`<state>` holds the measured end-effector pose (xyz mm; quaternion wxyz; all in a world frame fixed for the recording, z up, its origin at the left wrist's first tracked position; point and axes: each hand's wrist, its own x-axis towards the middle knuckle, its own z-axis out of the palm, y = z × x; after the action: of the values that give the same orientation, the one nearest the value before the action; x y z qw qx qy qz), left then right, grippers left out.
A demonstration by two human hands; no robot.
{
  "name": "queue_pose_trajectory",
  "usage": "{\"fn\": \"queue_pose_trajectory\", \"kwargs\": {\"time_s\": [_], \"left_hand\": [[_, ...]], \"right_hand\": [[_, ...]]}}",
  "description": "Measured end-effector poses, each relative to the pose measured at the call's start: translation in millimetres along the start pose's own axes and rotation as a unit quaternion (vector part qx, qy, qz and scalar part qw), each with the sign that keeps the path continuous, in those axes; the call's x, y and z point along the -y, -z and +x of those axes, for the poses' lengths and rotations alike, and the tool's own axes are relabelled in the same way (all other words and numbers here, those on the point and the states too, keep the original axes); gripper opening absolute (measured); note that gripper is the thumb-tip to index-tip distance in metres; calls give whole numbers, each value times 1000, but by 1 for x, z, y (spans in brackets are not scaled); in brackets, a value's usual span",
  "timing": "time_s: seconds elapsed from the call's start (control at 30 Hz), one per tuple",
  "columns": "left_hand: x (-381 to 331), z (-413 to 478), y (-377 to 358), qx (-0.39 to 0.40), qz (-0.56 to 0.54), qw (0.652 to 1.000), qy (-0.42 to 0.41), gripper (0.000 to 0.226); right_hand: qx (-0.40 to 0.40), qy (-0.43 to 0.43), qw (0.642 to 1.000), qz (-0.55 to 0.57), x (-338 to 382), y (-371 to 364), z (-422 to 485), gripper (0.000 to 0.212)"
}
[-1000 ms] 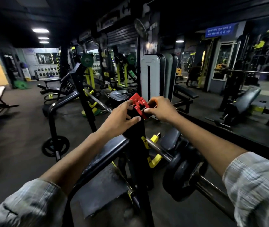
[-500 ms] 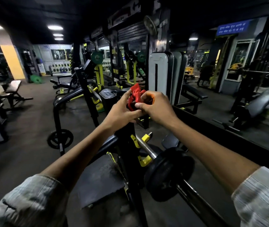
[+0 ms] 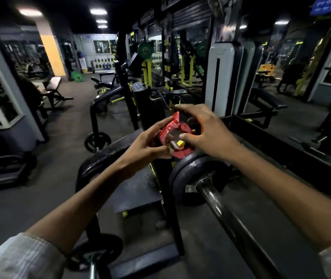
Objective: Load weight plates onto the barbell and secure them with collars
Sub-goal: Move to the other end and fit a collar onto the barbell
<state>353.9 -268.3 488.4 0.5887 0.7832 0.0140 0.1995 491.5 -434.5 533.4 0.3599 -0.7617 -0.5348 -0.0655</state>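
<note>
We hold the red collar between both hands — left hand and right hand each grasping it — above the plate on the barbell.

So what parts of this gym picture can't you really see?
Head view only:
- Far side of the red collar: covered by the left hand and right hand.
- The barbell near end: cut off by the bottom edge.
- How many weight plates: they overlap, dark.
- Blue sign text: too small, cropped.
</note>
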Motion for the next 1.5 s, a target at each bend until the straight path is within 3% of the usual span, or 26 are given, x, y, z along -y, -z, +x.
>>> {"fn": "queue_pose_trajectory", "kwargs": {"time_s": [0.1, 0.27, 0.4, 0.57, 0.77, 0.9, 1.1, 1.3, 1.5], "left_hand": [[-14, -28, -13, 34, 4, 999, -1, 79], [-27, -88, -46, -30, -49, 998, 20, 64], [-22, -136, -90, -66, -91, 993, 33, 49], [-25, -186, -146, -87, -126, 986, 59, 49], [-24, -226, -212, -68, -104, 989, 77, 50], [-8, -242, -266, -99, -73, 990, 68, 50], [10, -250, -329, -160, 24, 983, 88, 58], [16, -243, -354, -227, 96, 964, 102, 59], [22, -227, -343, -255, 45, 959, 118, 59]], "right_hand": [[76, 9, 993, 93, 3, 17, -26, 62], [76, -12, 980, 185, 10, 31, -86, 50], [40, -28, 980, 191, 12, 29, -148, 52], [32, -70, 970, 231, 14, 43, -220, 58], [68, -73, 960, 260, -4, 67, -286, 59], [101, -64, 956, 267, -33, 76, -326, 59], [125, -40, 967, 219, -74, 77, -361, 64], [125, 8, 961, 248, -100, 66, -362, 67], [119, 13, 956, 267, -118, 59, -343, 66]]}}
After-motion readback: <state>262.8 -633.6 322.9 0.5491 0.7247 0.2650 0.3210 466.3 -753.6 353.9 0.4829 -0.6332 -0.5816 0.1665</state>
